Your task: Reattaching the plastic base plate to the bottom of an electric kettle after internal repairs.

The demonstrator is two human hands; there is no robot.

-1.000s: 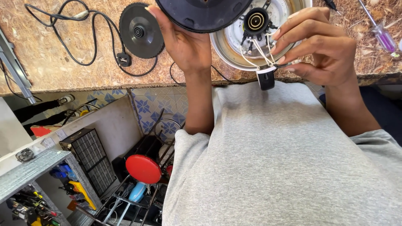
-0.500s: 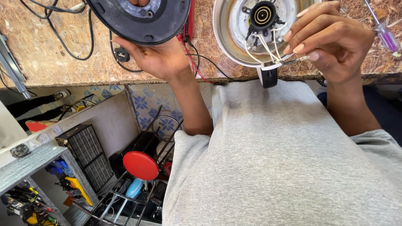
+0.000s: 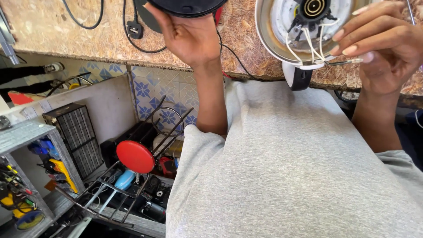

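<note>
My left hand (image 3: pixel 189 37) grips a round black cover (image 3: pixel 187 6) at the top edge of the head view, above the chipboard bench. My right hand (image 3: pixel 383 46) holds the open underside of a metal kettle body (image 3: pixel 275 33), its rim tilted toward me. White wires (image 3: pixel 310 44) run from a black round connector (image 3: pixel 315 9) in the kettle's base. A white and black handle part (image 3: pixel 296 76) hangs below the rim. My fingers rest on the wires and rim at the right.
The chipboard bench (image 3: pixel 66 31) carries a black power cord with plug (image 3: pixel 133 30). Down left stand a grey shelf with tools (image 3: pixel 22 176), a black grille box (image 3: pixel 77 134), a red disc (image 3: pixel 135 156) on a wire rack, and blue patterned tiles (image 3: pixel 163 90).
My left hand carried the black cover from in front of the kettle toward the left and up, uncovering the kettle's base. The view moved closer to the bench.
</note>
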